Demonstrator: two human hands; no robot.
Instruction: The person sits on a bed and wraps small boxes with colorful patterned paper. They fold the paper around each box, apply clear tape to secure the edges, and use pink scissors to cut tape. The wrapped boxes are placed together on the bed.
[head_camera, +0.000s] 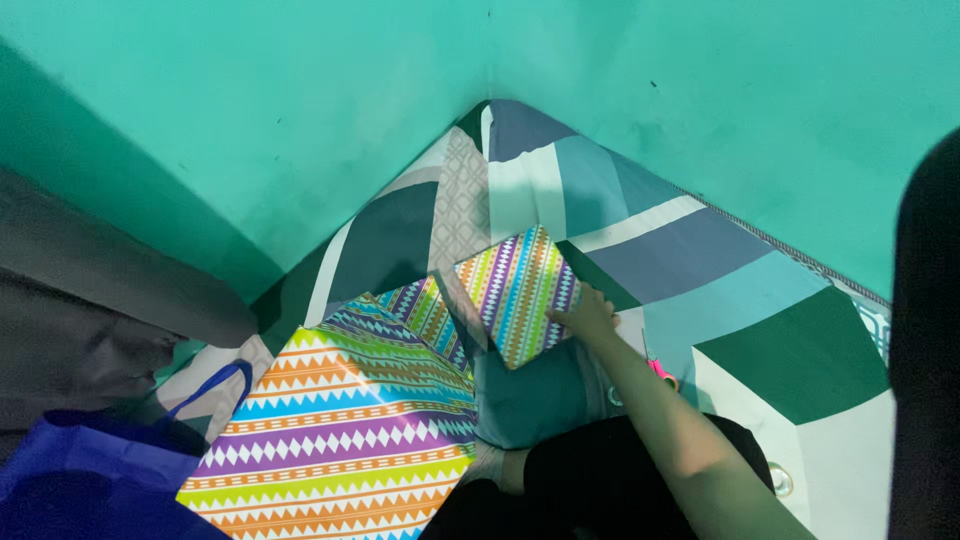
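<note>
Wrapping paper sheet (340, 430) is lying unrolled nearby. Right hand (588, 315) is pressing fingers flat on wrapped box (517, 290); box looks covered already, scissors (660, 370) idle. Left hand's hidden, can't tell grip.

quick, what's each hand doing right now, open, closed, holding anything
Left hand: not in view.
Right hand: resting on the edge of the wrapped box, fingers curled against it; whether it grips it cannot be told.

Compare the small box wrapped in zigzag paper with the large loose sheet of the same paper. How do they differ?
The small wrapped box is folded tight and touched by the right hand; the large loose sheet lies flat and untouched. The box is smaller and sits farther away; the sheet is nearer. Both share bright multicoloured zigzag stripes.
</note>
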